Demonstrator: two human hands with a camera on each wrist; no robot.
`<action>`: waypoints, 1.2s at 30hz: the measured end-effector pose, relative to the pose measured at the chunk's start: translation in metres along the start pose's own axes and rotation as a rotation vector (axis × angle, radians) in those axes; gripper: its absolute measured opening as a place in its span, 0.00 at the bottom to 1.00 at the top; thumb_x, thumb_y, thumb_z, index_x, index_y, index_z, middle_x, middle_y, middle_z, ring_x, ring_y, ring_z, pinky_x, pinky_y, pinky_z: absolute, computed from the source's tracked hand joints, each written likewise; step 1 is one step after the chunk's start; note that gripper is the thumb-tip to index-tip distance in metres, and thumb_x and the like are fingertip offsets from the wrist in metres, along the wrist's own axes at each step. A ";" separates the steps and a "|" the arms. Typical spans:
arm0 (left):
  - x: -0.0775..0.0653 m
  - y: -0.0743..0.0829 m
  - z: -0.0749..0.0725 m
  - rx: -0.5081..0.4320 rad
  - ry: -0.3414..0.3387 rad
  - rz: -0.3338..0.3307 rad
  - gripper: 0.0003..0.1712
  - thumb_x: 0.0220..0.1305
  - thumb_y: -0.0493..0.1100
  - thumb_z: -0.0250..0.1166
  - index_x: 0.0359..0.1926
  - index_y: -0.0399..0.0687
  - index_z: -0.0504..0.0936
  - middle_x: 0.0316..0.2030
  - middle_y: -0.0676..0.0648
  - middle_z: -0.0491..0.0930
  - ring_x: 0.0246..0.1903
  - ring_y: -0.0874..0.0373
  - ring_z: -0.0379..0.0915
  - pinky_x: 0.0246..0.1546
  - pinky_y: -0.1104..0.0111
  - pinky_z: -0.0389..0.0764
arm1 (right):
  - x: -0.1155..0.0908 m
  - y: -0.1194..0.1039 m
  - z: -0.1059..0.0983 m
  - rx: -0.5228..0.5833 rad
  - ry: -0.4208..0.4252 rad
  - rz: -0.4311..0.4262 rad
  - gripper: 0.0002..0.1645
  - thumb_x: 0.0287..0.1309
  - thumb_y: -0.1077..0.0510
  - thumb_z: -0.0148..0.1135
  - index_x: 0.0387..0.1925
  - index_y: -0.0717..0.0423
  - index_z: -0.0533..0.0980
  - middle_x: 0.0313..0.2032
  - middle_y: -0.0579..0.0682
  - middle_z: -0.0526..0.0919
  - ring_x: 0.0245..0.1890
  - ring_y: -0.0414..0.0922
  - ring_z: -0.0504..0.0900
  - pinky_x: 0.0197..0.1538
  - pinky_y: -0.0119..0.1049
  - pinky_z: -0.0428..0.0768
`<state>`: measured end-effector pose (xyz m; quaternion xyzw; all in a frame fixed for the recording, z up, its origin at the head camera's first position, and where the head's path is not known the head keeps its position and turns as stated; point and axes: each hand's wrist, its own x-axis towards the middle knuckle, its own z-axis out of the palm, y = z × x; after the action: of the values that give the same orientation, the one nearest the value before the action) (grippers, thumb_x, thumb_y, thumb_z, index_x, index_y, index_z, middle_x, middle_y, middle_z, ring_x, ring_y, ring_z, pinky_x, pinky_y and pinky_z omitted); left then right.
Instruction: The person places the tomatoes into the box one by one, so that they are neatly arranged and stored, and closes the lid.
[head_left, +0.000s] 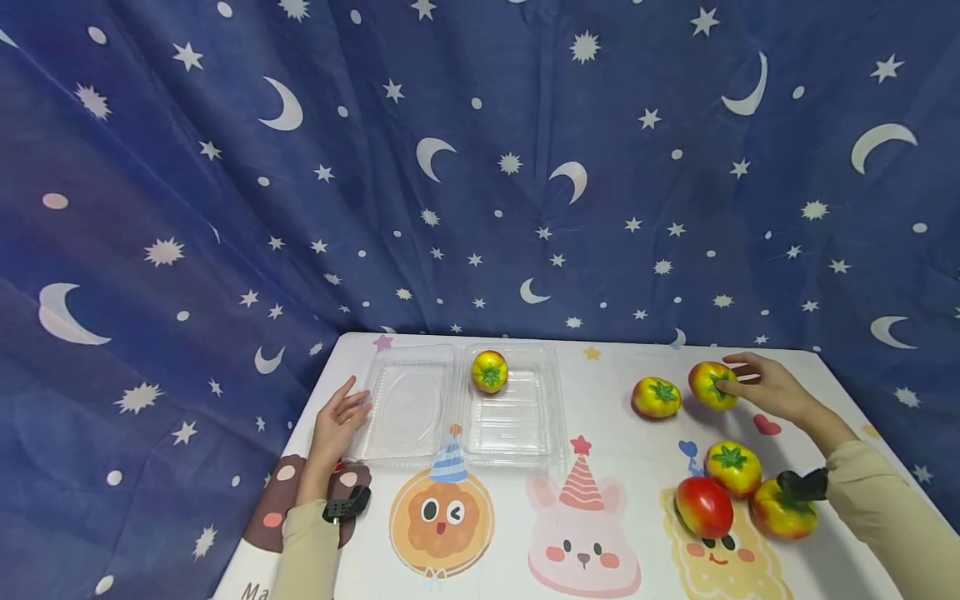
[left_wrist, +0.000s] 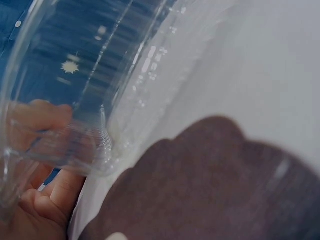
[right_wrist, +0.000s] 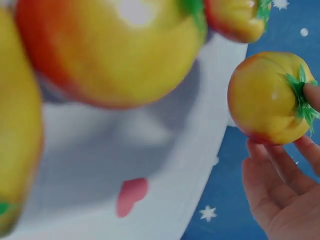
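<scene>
My right hand (head_left: 772, 387) pinches a yellow-and-red tomato (head_left: 705, 383) with green leaves at the table's right side. In the right wrist view the thumb presses the leaves of this held tomato (right_wrist: 265, 100), with the fingers against its other side. Close by on the left lies another tomato (head_left: 651, 400). My left hand (head_left: 337, 425), fingers loosely bent, is beside the left edge of a clear plastic clamshell box (head_left: 517, 446), which lies spread wide. One tomato (head_left: 490, 372) sits in the box's right half. Whether the left fingers touch the plastic I cannot tell.
Nearer me on the right, a tomato (head_left: 733, 468), a red-faced fruit (head_left: 705, 508) and another tomato (head_left: 783, 512) form a cluster under the right forearm. A white cartoon-print tablecloth (head_left: 600, 467) covers the table. A blue star-and-moon curtain (head_left: 480, 208) hangs behind.
</scene>
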<state>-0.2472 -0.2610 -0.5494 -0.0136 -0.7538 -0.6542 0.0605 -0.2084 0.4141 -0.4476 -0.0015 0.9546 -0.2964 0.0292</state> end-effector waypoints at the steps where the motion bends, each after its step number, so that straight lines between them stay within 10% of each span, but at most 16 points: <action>1: -0.002 0.004 0.000 0.000 -0.004 -0.001 0.39 0.64 0.28 0.64 0.73 0.39 0.61 0.58 0.28 0.74 0.44 0.62 0.81 0.40 0.80 0.77 | 0.001 -0.003 0.000 0.004 0.004 -0.009 0.41 0.65 0.48 0.64 0.63 0.76 0.63 0.55 0.78 0.70 0.52 0.72 0.73 0.50 0.59 0.79; 10: -0.003 0.009 0.000 0.040 -0.005 -0.024 0.38 0.65 0.29 0.64 0.73 0.39 0.61 0.59 0.29 0.74 0.49 0.53 0.80 0.40 0.81 0.77 | 0.015 -0.041 0.003 0.041 0.019 -0.108 0.37 0.67 0.50 0.62 0.64 0.74 0.64 0.55 0.76 0.71 0.51 0.72 0.75 0.48 0.56 0.80; 19: 0.008 -0.020 -0.002 0.055 0.019 -0.006 0.39 0.65 0.34 0.66 0.74 0.45 0.62 0.59 0.33 0.76 0.42 0.73 0.78 0.41 0.82 0.76 | 0.038 -0.077 0.024 0.079 0.000 -0.187 0.33 0.67 0.53 0.62 0.65 0.70 0.67 0.57 0.71 0.74 0.52 0.66 0.76 0.52 0.54 0.79; 36: 0.010 -0.023 -0.003 0.058 0.012 0.014 0.39 0.65 0.35 0.67 0.74 0.48 0.63 0.59 0.35 0.77 0.42 0.74 0.78 0.41 0.82 0.76 | 0.064 -0.151 0.086 0.201 -0.003 -0.306 0.27 0.63 0.56 0.65 0.59 0.68 0.74 0.52 0.65 0.80 0.47 0.60 0.81 0.49 0.47 0.82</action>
<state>-0.2587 -0.2679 -0.5709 -0.0134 -0.7721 -0.6315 0.0698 -0.2699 0.2398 -0.4361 -0.1442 0.9088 -0.3912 -0.0146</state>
